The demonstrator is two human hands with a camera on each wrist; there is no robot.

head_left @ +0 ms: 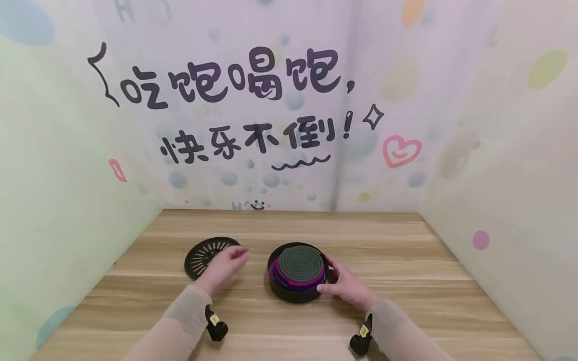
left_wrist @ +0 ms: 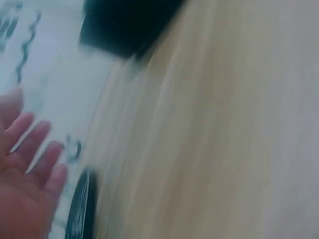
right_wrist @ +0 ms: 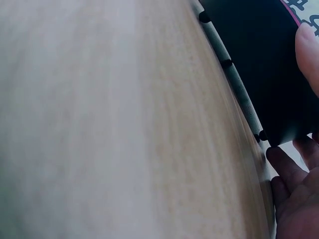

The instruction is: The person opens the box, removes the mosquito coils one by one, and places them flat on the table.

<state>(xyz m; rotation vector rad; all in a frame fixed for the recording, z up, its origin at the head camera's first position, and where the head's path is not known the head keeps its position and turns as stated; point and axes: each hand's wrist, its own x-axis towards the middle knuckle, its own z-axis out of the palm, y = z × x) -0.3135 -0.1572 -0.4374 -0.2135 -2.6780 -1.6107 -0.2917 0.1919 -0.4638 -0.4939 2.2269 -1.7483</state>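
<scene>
A round black mosquito coil holder (head_left: 295,297) stands on the table in the head view. Stacked in it, a grey-green mosquito coil (head_left: 301,263) lies on top of pink and dark blue layers. My right hand (head_left: 349,286) grips the holder's right side, thumb at the front and fingers farther back. The right wrist view shows the holder's dark wall (right_wrist: 264,64) beside my thumb and fingertips. To the left, a slotted black lid (head_left: 198,261) is partly covered by my left hand (head_left: 226,264), which holds nothing. Its fingers look relaxed in the left wrist view.
The wood-grain table (head_left: 271,336) meets a printed back wall (head_left: 289,185) with black lettering. Pale side walls (head_left: 487,165) enclose it left and right. Each wrist wears a small black camera (head_left: 217,328).
</scene>
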